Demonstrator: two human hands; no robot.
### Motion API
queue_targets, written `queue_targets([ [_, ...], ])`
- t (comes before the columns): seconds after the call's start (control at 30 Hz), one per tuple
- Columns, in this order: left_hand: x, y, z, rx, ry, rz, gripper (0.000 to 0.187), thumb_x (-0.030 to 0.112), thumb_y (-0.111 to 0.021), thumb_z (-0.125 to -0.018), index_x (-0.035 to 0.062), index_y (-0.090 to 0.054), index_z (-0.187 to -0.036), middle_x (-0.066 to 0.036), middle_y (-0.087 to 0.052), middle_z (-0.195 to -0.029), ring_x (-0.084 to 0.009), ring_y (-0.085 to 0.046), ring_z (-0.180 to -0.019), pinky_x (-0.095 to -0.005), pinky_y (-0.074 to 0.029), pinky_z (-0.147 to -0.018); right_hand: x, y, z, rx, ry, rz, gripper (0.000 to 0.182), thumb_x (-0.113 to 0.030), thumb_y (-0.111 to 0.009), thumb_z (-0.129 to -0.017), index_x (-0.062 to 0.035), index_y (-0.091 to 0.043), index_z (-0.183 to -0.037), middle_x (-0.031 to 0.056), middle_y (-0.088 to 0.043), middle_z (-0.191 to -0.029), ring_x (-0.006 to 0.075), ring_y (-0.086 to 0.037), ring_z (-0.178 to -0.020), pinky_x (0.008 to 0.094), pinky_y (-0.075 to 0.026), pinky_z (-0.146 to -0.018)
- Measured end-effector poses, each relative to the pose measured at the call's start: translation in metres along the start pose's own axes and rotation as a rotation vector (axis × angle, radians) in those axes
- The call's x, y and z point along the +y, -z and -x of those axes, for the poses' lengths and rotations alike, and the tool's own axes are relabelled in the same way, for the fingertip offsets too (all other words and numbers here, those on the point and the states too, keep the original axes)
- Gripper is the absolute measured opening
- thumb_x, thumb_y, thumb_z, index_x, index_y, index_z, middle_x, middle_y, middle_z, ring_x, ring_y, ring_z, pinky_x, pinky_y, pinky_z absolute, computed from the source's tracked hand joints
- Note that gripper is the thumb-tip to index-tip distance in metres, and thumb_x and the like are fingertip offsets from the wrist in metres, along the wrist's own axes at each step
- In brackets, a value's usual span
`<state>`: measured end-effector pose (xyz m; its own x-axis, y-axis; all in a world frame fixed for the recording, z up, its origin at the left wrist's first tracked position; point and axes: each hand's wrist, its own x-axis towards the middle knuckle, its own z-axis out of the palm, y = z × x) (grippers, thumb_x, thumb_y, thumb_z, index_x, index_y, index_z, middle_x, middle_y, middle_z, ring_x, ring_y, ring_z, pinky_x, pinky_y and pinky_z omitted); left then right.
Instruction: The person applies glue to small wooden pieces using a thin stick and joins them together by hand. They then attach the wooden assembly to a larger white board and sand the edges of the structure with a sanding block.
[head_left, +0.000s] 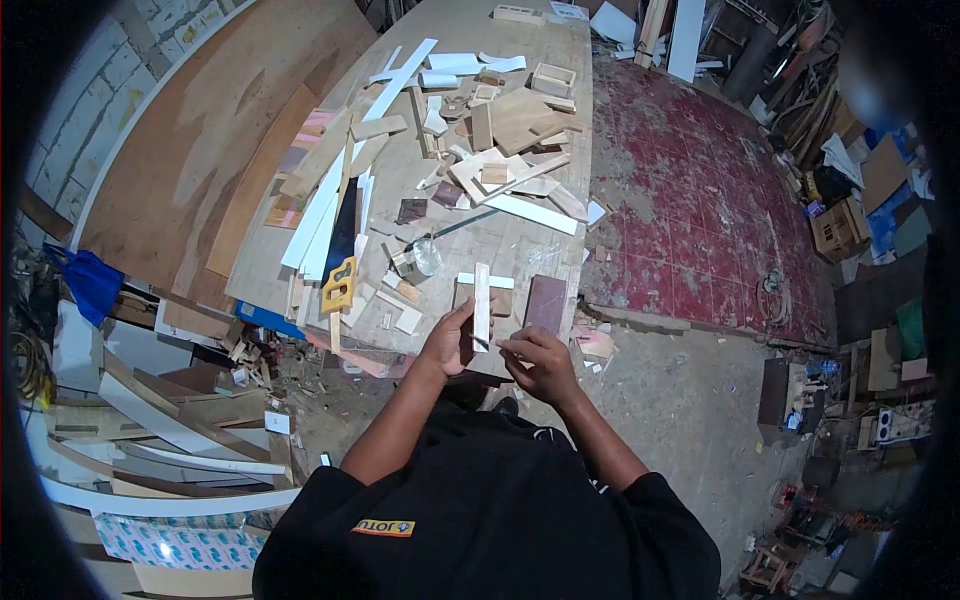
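Note:
My left hand (pixel 450 343) is closed around a narrow, pale strip of wood (pixel 481 300), held upright over the table's near edge. Close to the strip's lower end is my right hand (pixel 543 364), its fingers curled together; whatever they may hold is too small to make out. A flat reddish-brown rectangular piece (pixel 545 302) lies on the table just beyond my right hand. Behind the strip, a white-edged brown board (pixel 500 296) is partly hidden. A handsaw with a yellow handle (pixel 340 286) rests to the left.
The worktable (pixel 535 250) carries wood offcuts (pixel 525 120), white strips (pixel 400 80) and a clear plastic cup (pixel 427 258). Large boards (pixel 215 130) lean at the left. Curved panels (pixel 170 430) are stacked lower left. A red tiled floor area (pixel 690 200) lies to the right.

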<state>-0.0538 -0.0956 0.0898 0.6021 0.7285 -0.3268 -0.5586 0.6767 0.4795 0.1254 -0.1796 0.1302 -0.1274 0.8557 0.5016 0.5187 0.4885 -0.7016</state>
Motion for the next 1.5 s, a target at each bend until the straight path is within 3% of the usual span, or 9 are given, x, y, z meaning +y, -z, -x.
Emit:
queue_targets([
  [0.23, -0.003, 0.011, -0.002, -0.112, 0.032, 0.009, 0.048, 0.036, -0.057, -0.1, 0.0015, -0.051, -0.132, -0.004, -0.063, -0.099, -0.0138, -0.064, -0.083, -0.0263, -0.056, -0.072, 0.01, 0.002, -0.008, 0.132, -0.206, -0.04, 0.022, 0.001, -0.072, -0.078, -0.006, -0.073, -0.099, 0.0095, -0.066, -0.086, 0.0249, -0.067, -0.079, 0.0339, -0.053, -0.067],
  [0.3, -0.005, 0.009, -0.004, -0.085, 0.027, 0.017, 0.047, 0.036, -0.057, -0.1, 0.0015, -0.051, -0.132, -0.005, -0.063, -0.098, -0.0137, -0.064, -0.083, -0.0263, -0.056, -0.072, 0.011, 0.0, -0.005, 0.118, -0.196, -0.032, 0.023, 0.001, -0.073, -0.077, -0.0063, -0.072, -0.098, 0.0098, -0.066, -0.086, 0.025, -0.067, -0.078, 0.0337, -0.053, -0.067],
  [0.4, -0.004, 0.006, -0.007, -0.026, 0.007, 0.005, 0.047, 0.036, -0.057, -0.1, 0.0014, -0.052, -0.132, -0.005, -0.063, -0.097, -0.0135, -0.065, -0.082, -0.0265, -0.056, -0.071, 0.008, -0.001, 0.001, 0.011, 0.056, 0.034, 0.021, 0.001, -0.075, -0.076, -0.0068, -0.072, -0.096, 0.0097, -0.065, -0.085, 0.0251, -0.066, -0.074, 0.0324, -0.053, -0.066],
  [0.63, 0.0, 0.0, -0.005, -0.036, 0.0, -0.018, 0.045, 0.037, -0.057, -0.1, 0.002, -0.054, -0.129, -0.004, -0.064, -0.094, -0.0127, -0.065, -0.078, -0.0259, -0.056, -0.069, 0.012, 0.002, -0.005, 0.152, -0.129, 0.029, 0.021, -0.001, -0.074, -0.077, -0.0059, -0.072, -0.098, 0.0097, -0.066, -0.086, 0.0262, -0.066, -0.08, 0.0349, -0.053, -0.068],
  [0.8, 0.001, 0.003, -0.006, -0.015, 0.02, -0.024, 0.041, 0.036, -0.056, -0.101, 0.0036, -0.058, -0.126, -0.004, -0.066, -0.093, -0.0126, -0.065, -0.078, -0.0268, -0.055, -0.07, 0.01, 0.001, 0.002, -0.006, 0.076, 0.02, 0.025, 0.0, -0.076, -0.074, -0.0068, -0.071, -0.098, 0.0098, -0.066, -0.086, 0.0266, -0.066, -0.077, 0.0369, -0.053, -0.065],
  [1.07, 0.0, 0.014, -0.01, -0.036, 0.05, -0.029, 0.043, 0.036, -0.057, -0.1, 0.0011, -0.057, -0.125, -0.006, -0.065, -0.093, -0.013, -0.066, -0.078, -0.0261, -0.056, -0.069, 0.014, -0.001, -0.009, 0.111, -0.097, 0.012, 0.025, 0.0, -0.075, -0.076, -0.007, -0.071, -0.099, 0.0093, -0.066, -0.086, 0.0259, -0.067, -0.078, 0.0362, -0.052, -0.066],
  [1.23, 0.005, 0.011, -0.007, 0.01, 0.048, -0.046, 0.041, 0.036, -0.057, -0.1, 0.0021, -0.058, -0.124, -0.005, -0.066, -0.093, -0.013, -0.065, -0.077, -0.026, -0.056, -0.067, 0.008, 0.0, -0.003, -0.007, 0.039, 0.005, 0.025, -0.001, -0.075, -0.076, -0.0075, -0.071, -0.099, 0.0083, -0.066, -0.086, 0.025, -0.067, -0.079, 0.0352, -0.053, -0.067],
  [1.33, 0.007, 0.007, -0.005, 0.01, 0.037, -0.049, 0.04, 0.036, -0.057, -0.1, 0.0021, -0.058, -0.123, -0.005, -0.065, -0.092, -0.0129, -0.065, -0.077, -0.026, -0.055, -0.067, 0.004, 0.002, -0.004, 0.017, -0.024, -0.08, 0.024, 0.003, -0.074, -0.076, -0.0061, -0.073, -0.099, 0.0077, -0.066, -0.085, 0.0208, -0.067, -0.076, 0.031, -0.053, -0.066],
  [1.5, 0.003, 0.008, -0.005, 0.027, 0.045, -0.052, 0.041, 0.034, -0.056, -0.101, 0.0018, -0.057, -0.125, -0.005, -0.066, -0.091, -0.0128, -0.066, -0.077, -0.0266, -0.056, -0.067, 0.014, -0.006, -0.009, 0.128, -0.178, -0.065, 0.024, 0.001, -0.074, -0.075, -0.0057, -0.071, -0.098, 0.0096, -0.066, -0.086, 0.0248, -0.067, -0.08, 0.0337, -0.053, -0.069],
])
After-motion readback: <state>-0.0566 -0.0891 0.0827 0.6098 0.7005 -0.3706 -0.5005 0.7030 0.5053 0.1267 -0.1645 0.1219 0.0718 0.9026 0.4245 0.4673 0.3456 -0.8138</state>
